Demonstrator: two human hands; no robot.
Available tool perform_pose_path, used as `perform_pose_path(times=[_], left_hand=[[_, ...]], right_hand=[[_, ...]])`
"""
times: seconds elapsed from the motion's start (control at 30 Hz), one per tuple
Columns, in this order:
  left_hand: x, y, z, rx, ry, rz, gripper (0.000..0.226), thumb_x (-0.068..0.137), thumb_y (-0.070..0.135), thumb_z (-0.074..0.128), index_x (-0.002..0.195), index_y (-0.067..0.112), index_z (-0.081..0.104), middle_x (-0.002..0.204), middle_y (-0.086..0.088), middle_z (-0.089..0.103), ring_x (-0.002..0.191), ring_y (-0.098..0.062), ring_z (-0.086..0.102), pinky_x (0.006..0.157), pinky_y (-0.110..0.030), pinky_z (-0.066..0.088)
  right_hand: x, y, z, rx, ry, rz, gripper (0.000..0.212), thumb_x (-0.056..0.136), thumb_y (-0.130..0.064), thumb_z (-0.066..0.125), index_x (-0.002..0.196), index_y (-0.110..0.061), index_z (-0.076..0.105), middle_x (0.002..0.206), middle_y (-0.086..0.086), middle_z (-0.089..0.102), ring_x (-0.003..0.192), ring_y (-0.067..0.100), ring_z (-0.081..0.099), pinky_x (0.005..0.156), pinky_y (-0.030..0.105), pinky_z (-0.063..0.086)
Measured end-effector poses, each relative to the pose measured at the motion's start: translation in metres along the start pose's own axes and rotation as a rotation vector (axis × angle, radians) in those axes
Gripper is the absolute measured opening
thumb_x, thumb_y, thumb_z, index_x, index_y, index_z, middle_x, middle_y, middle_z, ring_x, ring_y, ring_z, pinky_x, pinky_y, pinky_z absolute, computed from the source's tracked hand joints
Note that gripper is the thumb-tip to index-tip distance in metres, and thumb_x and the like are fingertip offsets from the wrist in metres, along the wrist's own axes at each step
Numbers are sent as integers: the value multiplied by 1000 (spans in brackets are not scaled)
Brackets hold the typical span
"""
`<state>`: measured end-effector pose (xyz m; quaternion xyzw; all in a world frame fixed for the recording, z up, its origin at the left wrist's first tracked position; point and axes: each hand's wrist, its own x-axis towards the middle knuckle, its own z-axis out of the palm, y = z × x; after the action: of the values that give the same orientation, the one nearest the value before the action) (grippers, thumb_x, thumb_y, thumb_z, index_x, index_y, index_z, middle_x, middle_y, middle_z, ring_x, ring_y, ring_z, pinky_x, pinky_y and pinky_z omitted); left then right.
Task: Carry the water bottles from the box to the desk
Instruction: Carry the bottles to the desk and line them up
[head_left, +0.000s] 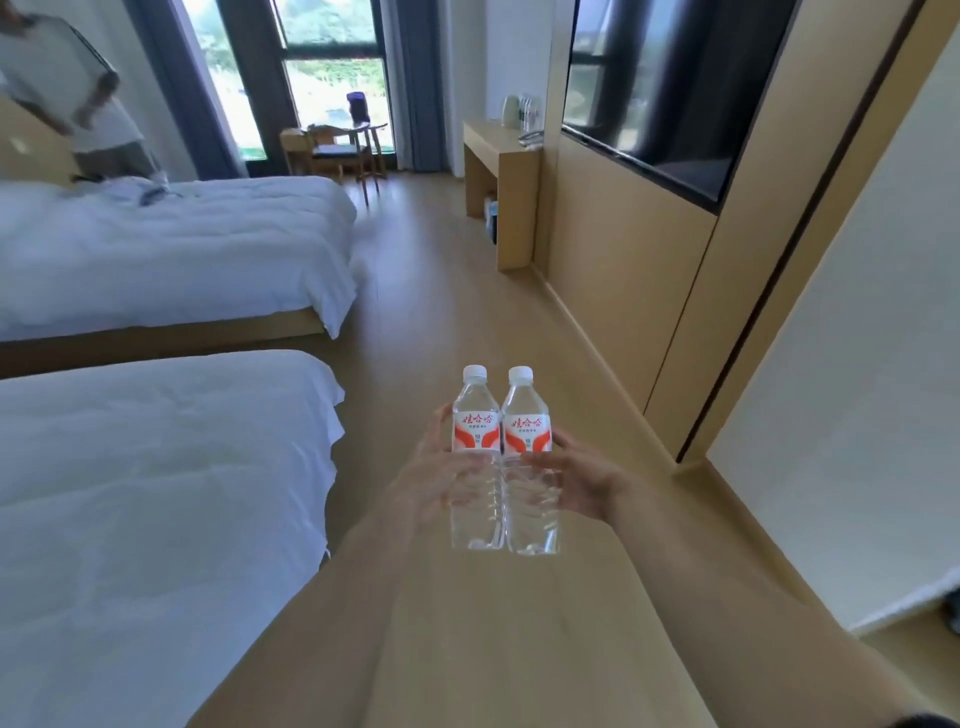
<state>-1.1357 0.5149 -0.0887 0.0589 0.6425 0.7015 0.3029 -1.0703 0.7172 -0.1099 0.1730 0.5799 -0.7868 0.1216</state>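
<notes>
Head view, hands (511, 480) gripping two bottles (501, 457)

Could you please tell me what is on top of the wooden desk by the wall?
On the desk stand a pale kettle and a few small bottles at the back, with something low and blurred near its right edge. The wall panel hides the desk's right end.

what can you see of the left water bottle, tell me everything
The left water bottle is clear plastic with a white screw cap, a white and red-orange label with red characters, and a ribbed lower body. It looks full and sealed, held upright in mid-air above the floor, gripped by the left hand, side pressed against the right water bottle.
</notes>
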Motion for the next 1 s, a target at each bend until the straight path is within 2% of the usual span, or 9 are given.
perform_pose_path(times=[0.1,0.17,0.27,0.37,0.43,0.57,0.7,0.87,1.0], left_hand=[[33,7,-2,-87,-2,27,79,76,-11,79,136,30,47,105,-5,75,96,-31,75,70,-44,62],[51,12,-5,-115,17,23,79,77,-13,77,137,28,47,102,-4,77,95,-31,75,68,-40,61],[84,21,-11,-125,56,9,83,77,-12,78,141,28,45,109,-8,74,97,-33,74,76,-47,62],[119,29,-19,-129,78,-15,85,78,-11,78,145,29,42,123,-15,68,107,-38,71,92,-59,56],[148,35,-26,-129,87,-27,86,79,-11,77,146,29,42,123,-16,68,109,-40,70,95,-64,52],[215,53,-47,-146,64,-41,87,80,-12,75,147,30,40,122,-18,68,113,-45,66,98,-69,47],[291,83,-75,-148,43,-47,87,80,-13,74,147,30,40,120,-19,68,113,-46,65,98,-68,47],[379,131,-114,-144,16,-61,87,80,-12,74,147,32,39,117,-18,69,111,-44,67,93,-61,54],[436,158,-136,-148,9,-68,88,79,-14,73,146,32,40,118,-20,69,99,-37,71,81,-54,59]], right_hand=[[36,-22,-10,-43,-47,20,50,88,-5,70,133,-24,58,112,9,69,91,25,65,78,45,57],[57,-31,-15,-48,-62,24,50,89,-5,70,134,-23,58,114,10,68,94,27,64,84,47,54],[94,-47,-23,-61,-79,36,49,89,-7,69,135,-19,56,111,9,68,91,25,66,81,45,54],[134,-62,-29,-68,-76,52,50,89,-8,70,136,-17,55,113,9,68,94,27,66,75,41,56],[162,-72,-34,-71,-67,56,50,89,-8,70,136,-17,56,112,8,69,94,27,66,73,41,57],[226,-98,-43,-88,-38,60,49,88,-8,70,134,-17,57,111,6,69,93,25,66,83,46,57],[301,-134,-45,-94,-2,53,48,89,-9,70,134,-17,57,116,8,69,97,27,66,93,52,53],[388,-184,-38,-74,23,44,50,88,-10,71,135,-16,56,118,11,67,101,30,64,96,53,51],[445,-215,-36,-55,26,50,52,87,-9,72,136,-17,55,112,8,69,94,26,66,83,45,56]])
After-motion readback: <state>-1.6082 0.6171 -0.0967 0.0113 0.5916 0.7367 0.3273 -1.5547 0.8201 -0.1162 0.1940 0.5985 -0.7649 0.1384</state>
